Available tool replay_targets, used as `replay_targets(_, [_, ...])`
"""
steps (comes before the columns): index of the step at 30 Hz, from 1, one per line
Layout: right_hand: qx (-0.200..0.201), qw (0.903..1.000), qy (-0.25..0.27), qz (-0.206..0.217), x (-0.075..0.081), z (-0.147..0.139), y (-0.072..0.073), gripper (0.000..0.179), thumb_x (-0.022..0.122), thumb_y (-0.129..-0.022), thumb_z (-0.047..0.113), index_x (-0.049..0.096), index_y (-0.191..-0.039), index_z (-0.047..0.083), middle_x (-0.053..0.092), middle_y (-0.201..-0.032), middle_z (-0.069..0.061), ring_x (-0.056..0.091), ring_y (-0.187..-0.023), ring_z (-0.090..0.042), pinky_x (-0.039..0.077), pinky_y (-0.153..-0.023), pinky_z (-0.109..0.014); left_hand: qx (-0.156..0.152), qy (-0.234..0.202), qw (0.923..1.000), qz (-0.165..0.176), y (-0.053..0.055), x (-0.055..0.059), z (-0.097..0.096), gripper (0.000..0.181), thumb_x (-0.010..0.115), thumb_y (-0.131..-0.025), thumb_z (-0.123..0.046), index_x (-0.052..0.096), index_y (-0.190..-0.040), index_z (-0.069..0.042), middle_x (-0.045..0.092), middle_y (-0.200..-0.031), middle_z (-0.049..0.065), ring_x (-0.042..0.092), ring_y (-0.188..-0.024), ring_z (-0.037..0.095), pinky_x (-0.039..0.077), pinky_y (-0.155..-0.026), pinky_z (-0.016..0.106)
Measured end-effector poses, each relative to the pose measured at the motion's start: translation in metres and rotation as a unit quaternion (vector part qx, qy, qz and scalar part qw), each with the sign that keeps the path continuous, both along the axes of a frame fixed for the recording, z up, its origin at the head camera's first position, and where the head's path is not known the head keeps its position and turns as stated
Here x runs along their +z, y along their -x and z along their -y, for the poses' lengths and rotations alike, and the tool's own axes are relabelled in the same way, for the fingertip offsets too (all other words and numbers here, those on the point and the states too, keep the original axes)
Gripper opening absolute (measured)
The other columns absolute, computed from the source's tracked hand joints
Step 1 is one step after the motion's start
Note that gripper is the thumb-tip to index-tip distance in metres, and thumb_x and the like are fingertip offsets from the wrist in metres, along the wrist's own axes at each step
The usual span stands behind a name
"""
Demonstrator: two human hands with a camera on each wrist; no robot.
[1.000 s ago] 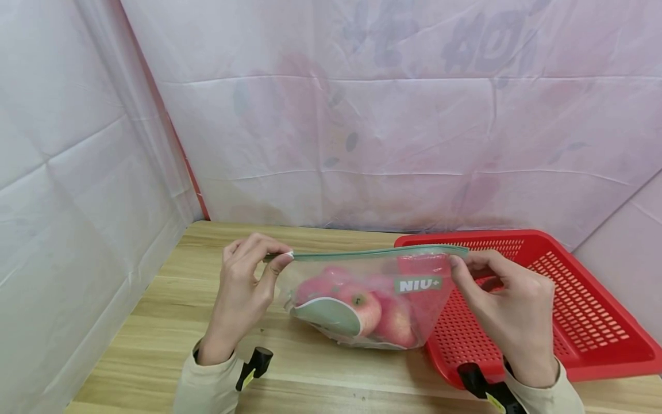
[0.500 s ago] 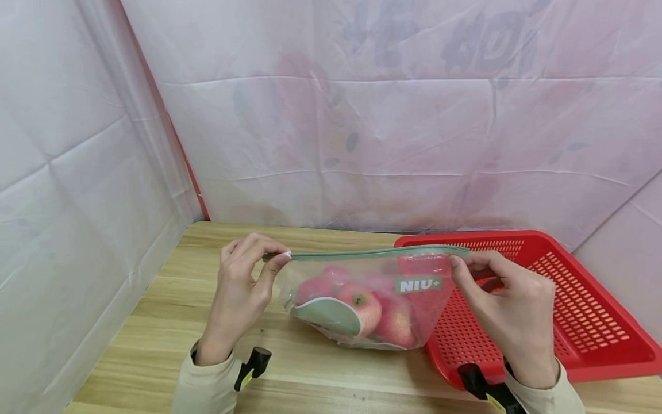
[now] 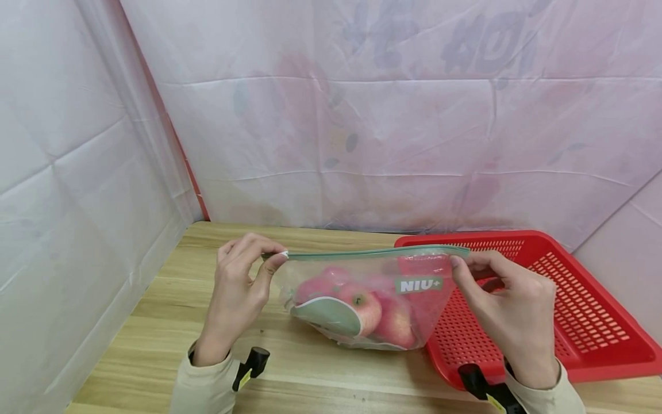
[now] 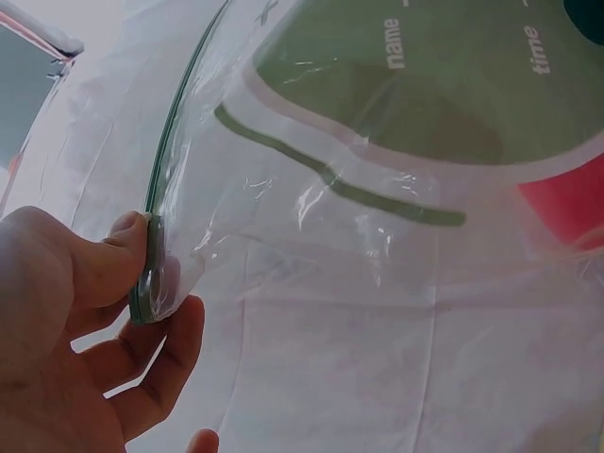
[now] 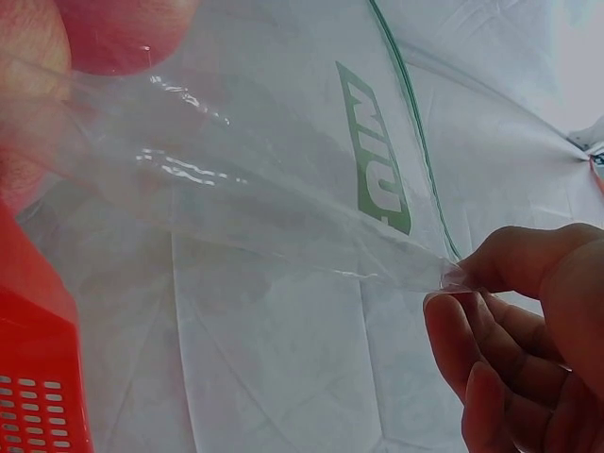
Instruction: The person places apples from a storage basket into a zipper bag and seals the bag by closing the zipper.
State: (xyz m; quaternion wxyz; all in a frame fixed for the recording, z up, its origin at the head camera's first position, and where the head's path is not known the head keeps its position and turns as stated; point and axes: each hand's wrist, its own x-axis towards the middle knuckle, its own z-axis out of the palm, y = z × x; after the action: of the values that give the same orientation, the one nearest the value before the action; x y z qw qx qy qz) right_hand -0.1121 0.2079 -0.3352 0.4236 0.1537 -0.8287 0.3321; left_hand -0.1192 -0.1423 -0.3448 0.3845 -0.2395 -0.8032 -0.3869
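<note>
A clear zip bag (image 3: 428, 310) with a green top strip and a "NIU+" label stands on the table, several red apples (image 3: 369, 313) inside it. My left hand (image 3: 240, 287) pinches the strip at its left end, where a small white piece (image 3: 285, 254) shows by the fingertips. In the left wrist view, thumb and fingers grip the corner of the green strip (image 4: 168, 156). My right hand (image 3: 509, 310) pinches the bag's other top corner, and the right wrist view shows the clear film (image 5: 415, 262) drawn taut to those fingertips. Between the hands the strip runs nearly straight.
To the right, a red plastic basket (image 3: 595, 356) with slotted walls lies partly behind the bag and the right hand. Pale printed sheets (image 3: 414, 126) hang behind and at the left of the wooden table (image 3: 155, 345).
My left hand has slid slightly left along the green strip, the white piece moving with its fingertips. The right hand and the apples have stayed in place.
</note>
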Motion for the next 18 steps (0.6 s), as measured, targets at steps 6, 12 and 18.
replay_targets(6, [-0.002, 1.0000, -0.004, 0.003, 0.0000, -0.0003, -0.0001, 0.013, 0.086, -0.074, 0.000, 0.076, -0.081, 0.003, 0.071, -0.068, -0.012, 0.055, -0.066, 0.020, 0.046, -0.061, -0.001, 0.002, -0.003, 1.0000, -0.002, 0.0001, 0.0000, 0.0023, 0.014, 0.078, -0.083, 0.002, 0.072, -0.091, -0.008, 0.070, -0.092, 0.002, 0.065, -0.089, 0.018, 0.032, -0.103, 0.050])
replay_targets(12, [-0.003, 1.0000, -0.002, 0.003, 0.0002, -0.0004, 0.0001, 0.012, 0.085, -0.074, -0.001, 0.076, -0.081, 0.002, 0.071, -0.068, -0.012, 0.055, -0.066, 0.020, 0.045, -0.061, 0.000, 0.004, -0.005, 1.0000, -0.006, 0.0006, 0.0007, 0.0038, 0.015, 0.078, -0.083, 0.002, 0.072, -0.091, -0.008, 0.070, -0.091, 0.001, 0.065, -0.089, 0.017, 0.032, -0.103, 0.049])
replay_targets(18, [-0.004, 1.0000, -0.001, 0.002, 0.0003, 0.0000, 0.0000, 0.012, 0.085, -0.073, -0.002, 0.076, -0.080, 0.002, 0.071, -0.068, -0.012, 0.054, -0.066, 0.021, 0.045, -0.061, 0.000, 0.008, -0.006, 0.9999, -0.009, 0.0007, 0.0012, 0.0060, 0.015, 0.078, -0.082, 0.003, 0.072, -0.091, -0.007, 0.070, -0.091, 0.003, 0.065, -0.089, 0.019, 0.032, -0.102, 0.048])
